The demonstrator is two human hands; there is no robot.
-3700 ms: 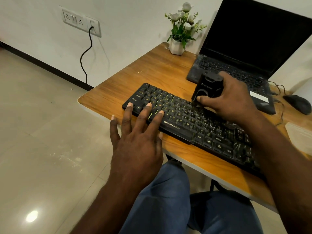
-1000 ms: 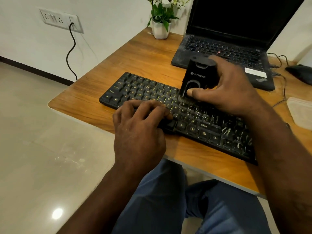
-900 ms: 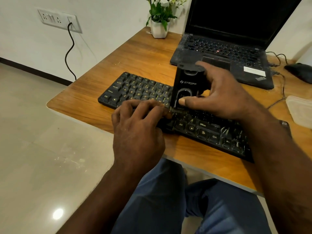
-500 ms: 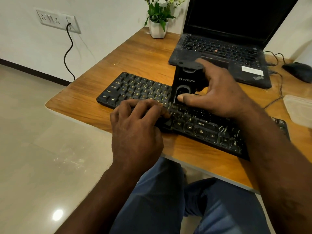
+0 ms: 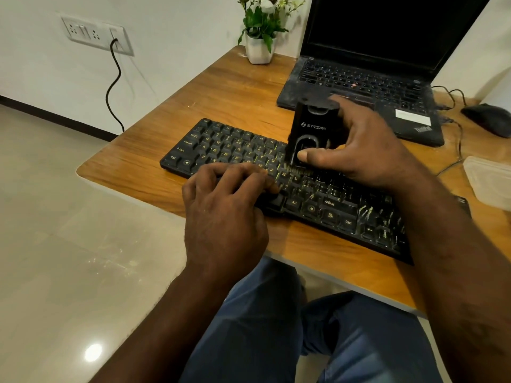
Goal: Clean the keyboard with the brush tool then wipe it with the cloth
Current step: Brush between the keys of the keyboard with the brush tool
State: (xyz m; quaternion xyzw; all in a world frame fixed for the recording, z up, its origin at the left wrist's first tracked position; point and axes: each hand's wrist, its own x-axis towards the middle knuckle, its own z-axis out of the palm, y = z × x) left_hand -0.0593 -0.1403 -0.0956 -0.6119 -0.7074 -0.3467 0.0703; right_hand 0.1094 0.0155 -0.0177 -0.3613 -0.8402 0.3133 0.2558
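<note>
Brush tool (image 5: 312,131) now at mid-keyboard (image 5: 229,145); brushing goes on, wiping not begun.

On the table (image 5: 235,87) the keyboard lies slantwise by the near edge, its left end toward the near-left corner. The left hand (image 5: 224,205), flat and spread seconds ago, now curls its close-set fingers over the keyboard's front rim, holding it steady. The right hand (image 5: 367,150) clamps the upright brush tool, thumb on its face, fingers behind. The tool has travelled left from the right-hand keys, and its bristles touch the middle rows. The left keys likely remain.
</note>
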